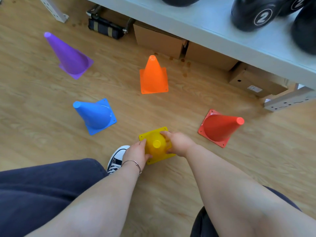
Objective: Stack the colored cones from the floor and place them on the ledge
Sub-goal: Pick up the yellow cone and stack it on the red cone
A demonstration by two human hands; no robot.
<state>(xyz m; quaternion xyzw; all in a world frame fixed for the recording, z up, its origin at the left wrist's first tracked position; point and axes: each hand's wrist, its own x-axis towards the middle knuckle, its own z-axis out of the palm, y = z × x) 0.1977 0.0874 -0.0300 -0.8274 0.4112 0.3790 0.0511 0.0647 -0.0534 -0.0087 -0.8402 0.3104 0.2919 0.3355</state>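
Several cones stand upright on the wooden floor. A yellow cone (156, 145) is right below me, and both hands grip its sides: my left hand (136, 153) on its left, my right hand (178, 142) on its right. A blue cone (95, 115) stands to the left, a purple cone (70, 55) at the far left, an orange cone (153, 75) in the middle distance and a red cone (219, 128) to the right. The pale grey ledge (213, 26) runs across the top right.
Black weighted balls (256, 12) sit on the ledge. Cardboard boxes (159, 40) and a dark rolled item (104, 27) lie under it. A metal leg (289, 101) of the ledge stands at right. My knee and sneaker (116, 159) are at lower left.
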